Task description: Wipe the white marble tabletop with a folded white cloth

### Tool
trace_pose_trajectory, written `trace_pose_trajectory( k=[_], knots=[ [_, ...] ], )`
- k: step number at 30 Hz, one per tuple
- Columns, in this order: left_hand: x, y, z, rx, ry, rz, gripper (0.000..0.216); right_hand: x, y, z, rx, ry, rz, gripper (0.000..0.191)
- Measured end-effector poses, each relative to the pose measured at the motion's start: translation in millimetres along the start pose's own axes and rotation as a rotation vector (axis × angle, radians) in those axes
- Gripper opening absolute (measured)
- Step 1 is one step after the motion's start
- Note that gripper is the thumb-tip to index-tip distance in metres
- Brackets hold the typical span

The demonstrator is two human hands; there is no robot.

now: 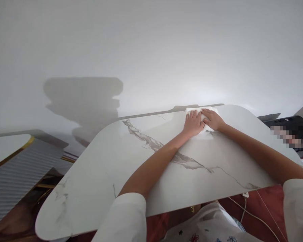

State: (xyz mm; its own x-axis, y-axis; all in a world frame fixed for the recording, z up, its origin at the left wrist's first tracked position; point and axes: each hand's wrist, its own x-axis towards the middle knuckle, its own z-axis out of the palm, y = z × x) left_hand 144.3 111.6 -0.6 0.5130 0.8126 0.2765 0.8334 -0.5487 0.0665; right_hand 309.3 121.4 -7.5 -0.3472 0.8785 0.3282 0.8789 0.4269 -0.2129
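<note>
Two-handed, flat-palmed press on the white cloth (208,128): left hand (193,123) and right hand (212,119) side by side, fingers spread, clamped on nothing, merely lying on top. Sits at the far rim of the marble surface (111,174), close against the white wall (151,50), with both arms stretched nearly straight to reach it.

Leaves little margin at that rim. With any push further away, could slide over the edge and drop behind, out of reach; cannot tell how wide a gap, if any, separates rim from wall.

Looks glossy and slick beneath the cloth. Under uneven pressure, could skate sideways rather than stay put, or bunch up under one palm and fold over itself.

Demands a long forward lean. With much weight carried through open palms so far from the body, could slip and jolt the wrists, or rock the top; cannot tell how firmly mounted.

Near the body, white cables (252,215) just below the near edge: could snag on a sleeve (126,215) in drawing back. Well apart, a dark device (290,122) to the right and a gold-edged tabletop (7,148) to the left; probably no hazard from either.
</note>
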Motion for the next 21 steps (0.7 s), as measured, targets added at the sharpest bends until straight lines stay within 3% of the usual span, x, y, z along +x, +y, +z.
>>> trace_pose_trajectory(
  k=[14,21],
  knots=[
    [32.2,1.6,5.9,-0.018,-0.017,-0.034,0.056,23.9,37.5,6.0,0.056,0.000,0.042,0.059],
    [50.6,16.6,14.6,-0.046,-0.016,0.027,0.056,12.0,62.4,-2.1,0.005,0.011,0.074,0.058]
  ],
)
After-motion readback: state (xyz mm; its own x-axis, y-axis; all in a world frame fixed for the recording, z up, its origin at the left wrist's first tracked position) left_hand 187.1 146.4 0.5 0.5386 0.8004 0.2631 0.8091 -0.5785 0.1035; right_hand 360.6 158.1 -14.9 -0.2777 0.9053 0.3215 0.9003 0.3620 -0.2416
